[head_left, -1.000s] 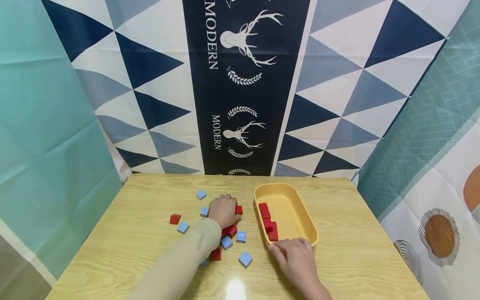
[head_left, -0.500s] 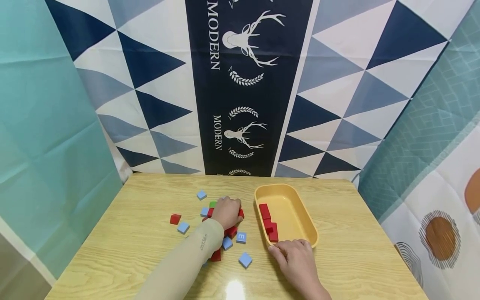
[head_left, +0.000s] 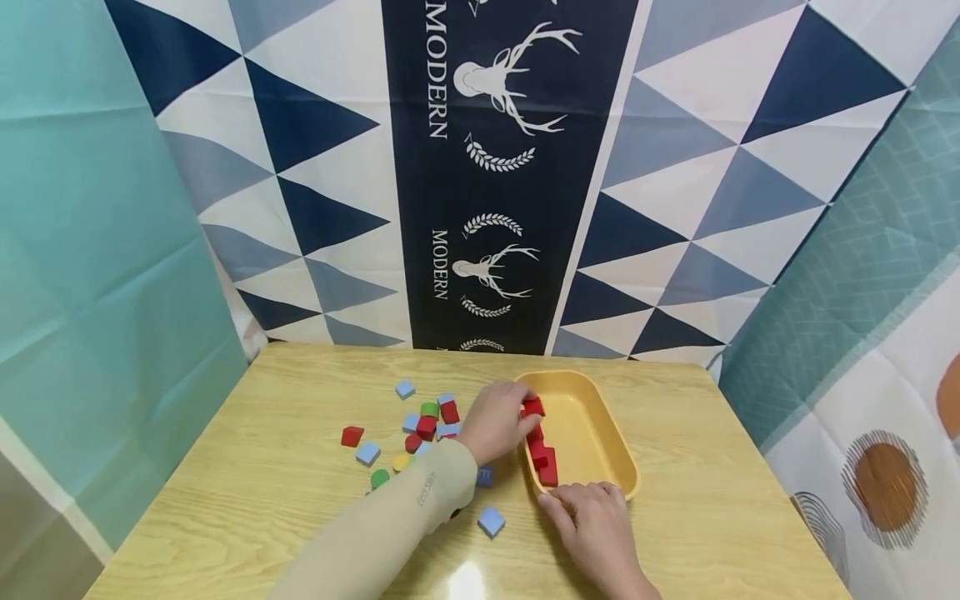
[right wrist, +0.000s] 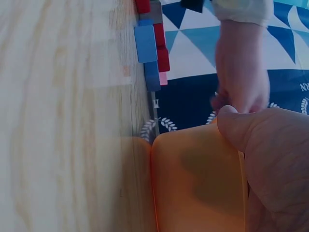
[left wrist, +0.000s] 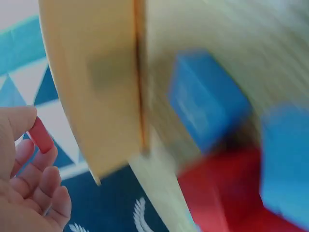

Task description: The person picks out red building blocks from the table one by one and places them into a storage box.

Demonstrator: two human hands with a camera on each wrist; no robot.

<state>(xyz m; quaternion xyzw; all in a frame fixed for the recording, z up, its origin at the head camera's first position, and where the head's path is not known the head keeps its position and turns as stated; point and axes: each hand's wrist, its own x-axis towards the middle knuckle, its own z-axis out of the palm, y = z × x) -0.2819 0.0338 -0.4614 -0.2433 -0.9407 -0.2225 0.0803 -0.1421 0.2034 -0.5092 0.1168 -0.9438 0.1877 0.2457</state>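
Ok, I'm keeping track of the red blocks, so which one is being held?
The red block pinched by the left hand; the other red ones in view lie in the yellow tray or on the table.

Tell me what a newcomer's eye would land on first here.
Probably the dark panel with white stag heads, upright behind the table. Next comes the yellow tray right of centre, with red blocks along its left side and the right hand gripping its near rim. At its left rim, the left hand pinches a small red piece.
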